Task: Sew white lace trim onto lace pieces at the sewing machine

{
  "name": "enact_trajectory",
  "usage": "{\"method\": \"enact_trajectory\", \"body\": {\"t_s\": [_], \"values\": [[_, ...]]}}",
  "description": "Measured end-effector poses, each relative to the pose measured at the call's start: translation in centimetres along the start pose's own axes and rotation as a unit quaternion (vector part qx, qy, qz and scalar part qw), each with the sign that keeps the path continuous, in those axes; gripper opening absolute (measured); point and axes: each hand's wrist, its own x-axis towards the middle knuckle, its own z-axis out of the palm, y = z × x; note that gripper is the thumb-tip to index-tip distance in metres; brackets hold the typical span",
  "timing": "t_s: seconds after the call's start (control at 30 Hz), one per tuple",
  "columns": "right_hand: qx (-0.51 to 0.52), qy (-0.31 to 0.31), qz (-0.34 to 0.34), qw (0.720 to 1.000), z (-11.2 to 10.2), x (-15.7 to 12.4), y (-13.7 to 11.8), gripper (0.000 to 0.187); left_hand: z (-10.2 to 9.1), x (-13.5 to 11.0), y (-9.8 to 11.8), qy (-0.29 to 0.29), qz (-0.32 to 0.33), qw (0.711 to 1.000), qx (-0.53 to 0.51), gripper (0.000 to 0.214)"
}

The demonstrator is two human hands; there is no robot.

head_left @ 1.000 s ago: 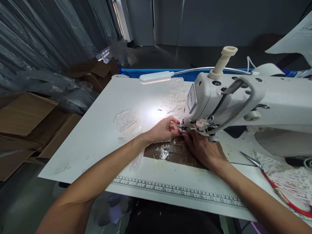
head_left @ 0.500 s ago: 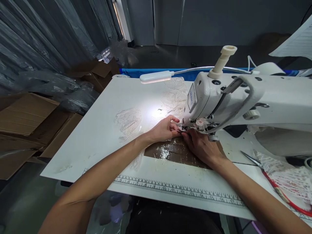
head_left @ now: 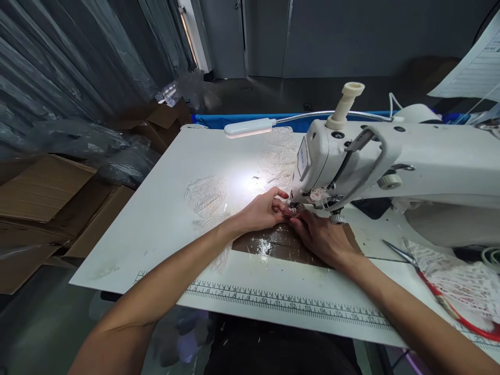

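Left hand (head_left: 262,211): you're curling its fingers by the sewing machine (head_left: 441,156); grip unclear.
Right hand (head_left: 325,237): you're bending its fingers alongside; grip hidden.

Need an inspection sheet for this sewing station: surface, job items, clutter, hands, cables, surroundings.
Surface: white table, smudged near its left corner; printed ruler along the near edge; shiny brown sheet below the hands.
Job items: sewing machine; pale lace left of its head; lamp lighting the table.
Clutter: scissors with red handles at right, next to more lace.
Hands: left hand and right hand meet at the needle area; what they pinch is too small to tell.
Cables: metal gooseneck on the lamp; white cord near its base.
Surroundings: open boxes and clear plastic at left; paper at upper right.
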Motion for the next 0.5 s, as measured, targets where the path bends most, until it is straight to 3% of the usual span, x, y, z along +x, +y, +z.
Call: {"method": "enact_trajectory", "body": {"t_s": [0.1, 0.23, 0.33, 0.5], "values": [[0.019, 0.009, -0.051, 0.998, -1.0, -1.9, 1.2, 0.044, -1.6, -1.2, 2.7, -0.066, 0.078, 0.982, 0.159, 0.034], [-0.006, 0.024, -0.032, 0.999, -2.3, -3.6, 3.8, 0.042, -2.9, -2.1, 4.7, -0.002, 0.156, 0.926, 0.344, 0.025], [-0.008, 0.046, -0.002, 0.999, -2.8, -3.2, 5.2, 0.038, -2.0, -1.9, 3.8, 0.037, 0.173, 0.898, 0.404, 0.022], [0.117, 0.033, 0.056, 0.991, -2.6, -0.8, 4.7, 0.027, 0.5, -1.1, 1.4, 0.0, 0.194, 0.903, 0.384, 0.023]]}}
